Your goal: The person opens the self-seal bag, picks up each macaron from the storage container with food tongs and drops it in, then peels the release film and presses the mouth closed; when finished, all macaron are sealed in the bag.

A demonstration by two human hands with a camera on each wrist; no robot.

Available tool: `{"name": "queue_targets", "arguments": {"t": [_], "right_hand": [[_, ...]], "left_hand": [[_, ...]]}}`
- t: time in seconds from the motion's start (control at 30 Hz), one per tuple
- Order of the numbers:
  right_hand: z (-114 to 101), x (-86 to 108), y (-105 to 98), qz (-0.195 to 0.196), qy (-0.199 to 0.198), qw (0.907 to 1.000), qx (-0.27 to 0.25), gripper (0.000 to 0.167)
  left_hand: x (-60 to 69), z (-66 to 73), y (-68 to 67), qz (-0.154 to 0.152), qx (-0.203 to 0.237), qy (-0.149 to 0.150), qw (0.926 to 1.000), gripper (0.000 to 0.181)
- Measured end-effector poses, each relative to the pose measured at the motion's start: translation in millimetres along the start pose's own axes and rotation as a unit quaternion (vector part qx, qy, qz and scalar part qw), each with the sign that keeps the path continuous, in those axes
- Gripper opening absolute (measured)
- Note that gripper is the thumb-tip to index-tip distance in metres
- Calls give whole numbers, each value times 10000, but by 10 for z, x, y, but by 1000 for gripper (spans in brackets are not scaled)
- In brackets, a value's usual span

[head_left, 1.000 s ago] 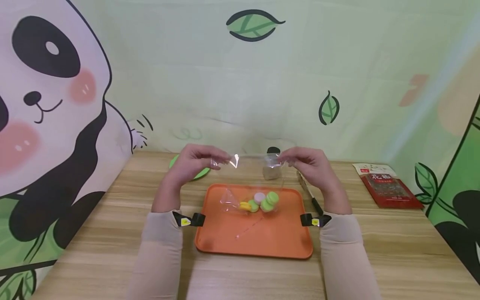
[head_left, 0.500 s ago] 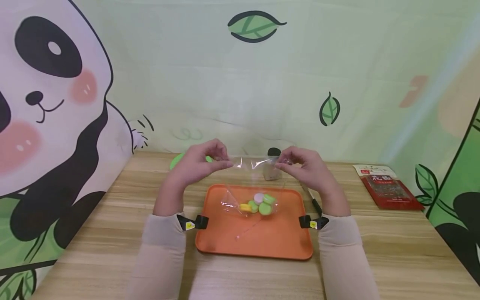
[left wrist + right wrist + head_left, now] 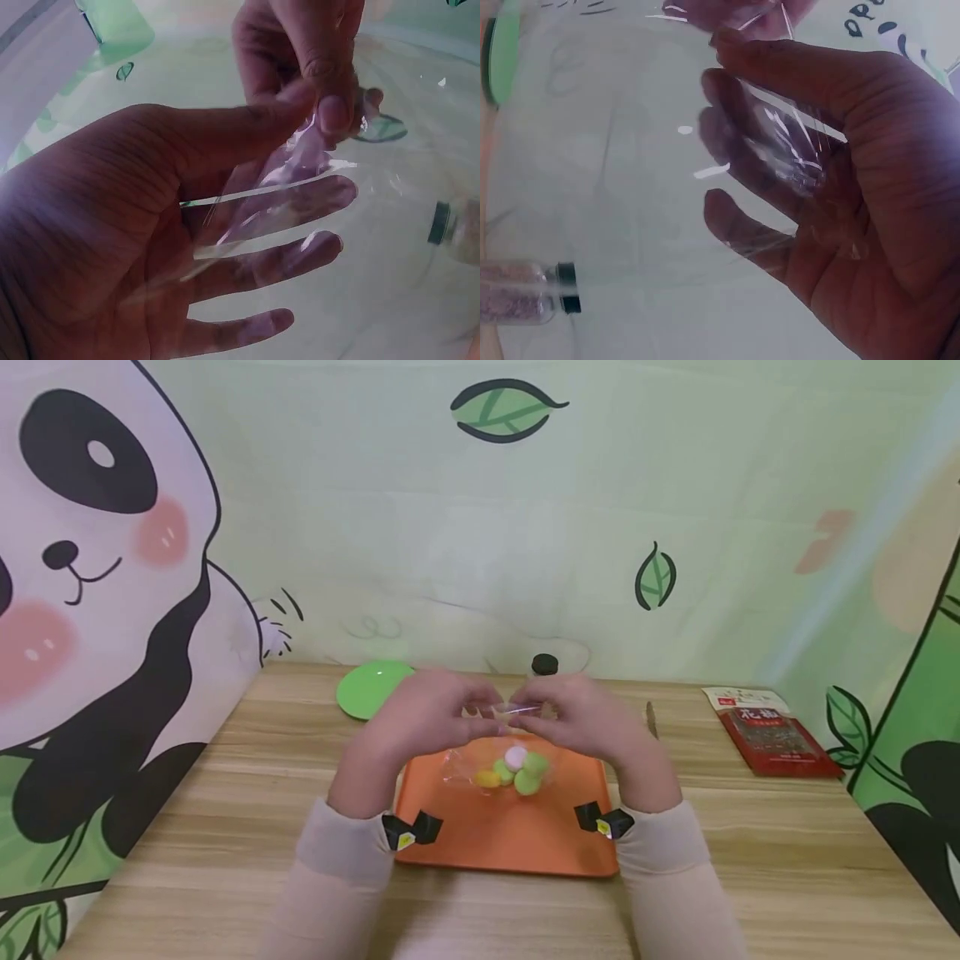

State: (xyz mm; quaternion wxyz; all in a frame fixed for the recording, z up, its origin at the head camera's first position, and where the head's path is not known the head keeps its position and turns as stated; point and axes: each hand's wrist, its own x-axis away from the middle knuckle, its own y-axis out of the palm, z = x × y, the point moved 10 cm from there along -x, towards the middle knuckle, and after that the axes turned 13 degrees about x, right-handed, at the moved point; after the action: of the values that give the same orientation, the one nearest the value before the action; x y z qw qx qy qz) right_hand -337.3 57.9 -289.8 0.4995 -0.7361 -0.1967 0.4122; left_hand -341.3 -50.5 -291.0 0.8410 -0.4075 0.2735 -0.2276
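Observation:
A clear plastic bag (image 3: pixel 459 766) holds several macarons: green ones (image 3: pixel 527 782), a yellow one (image 3: pixel 487 779) and a pale pink one (image 3: pixel 515 757). Its lower part is over the orange tray (image 3: pixel 510 847); whether it touches the tray I cannot tell. My left hand (image 3: pixel 423 718) pinches the bag's upper edge between thumb and forefinger, the other fingers spread behind the film in the left wrist view. From the other side my right hand (image 3: pixel 581 717) pinches that edge too, its thumb (image 3: pixel 780 64) over the film. Both hands' fingertips are close together above the macarons.
A green plate (image 3: pixel 367 689) lies behind my left hand. At the back stands a jar with a black cap (image 3: pixel 544 665), partly hidden by my right hand. A knife blade (image 3: pixel 651 719) shows beyond the right wrist. The red packet (image 3: pixel 780 739) lies farther right.
Both hands have come in toward each other and lowered a little, so the bag's once stretched upper edge is now bunched between them. The macarons have shifted slightly inside the bag.

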Motion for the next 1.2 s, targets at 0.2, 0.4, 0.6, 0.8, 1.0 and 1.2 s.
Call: {"name": "queue_targets", "arguments": {"t": [0.2, 0.4, 0.6, 0.8, 1.0, 1.2], "right_hand": [[-33, 2, 17, -221, 69, 9997, 1, 3], [286, 137, -24, -134, 683, 9967, -423, 11], [514, 249, -140, 191, 980, 9947, -249, 4], [630, 299, -151, 197, 1163, 9918, -502, 5], [635, 324, -181, 155, 1214, 9906, -612, 10], [537, 341, -303, 396, 991, 9922, -647, 9]], "left_hand": [[-5, -5, 29, -135, -53, -131, 9998, 12], [61, -288, -93, -151, 258, -741, 9968, 10], [166, -516, -317, 298, 679, -854, 9936, 9], [216, -637, -416, 541, 1026, -798, 9900, 5], [234, -633, -446, 610, 1339, -668, 9869, 9], [272, -553, -538, 814, 1624, -393, 9826, 9]]}}
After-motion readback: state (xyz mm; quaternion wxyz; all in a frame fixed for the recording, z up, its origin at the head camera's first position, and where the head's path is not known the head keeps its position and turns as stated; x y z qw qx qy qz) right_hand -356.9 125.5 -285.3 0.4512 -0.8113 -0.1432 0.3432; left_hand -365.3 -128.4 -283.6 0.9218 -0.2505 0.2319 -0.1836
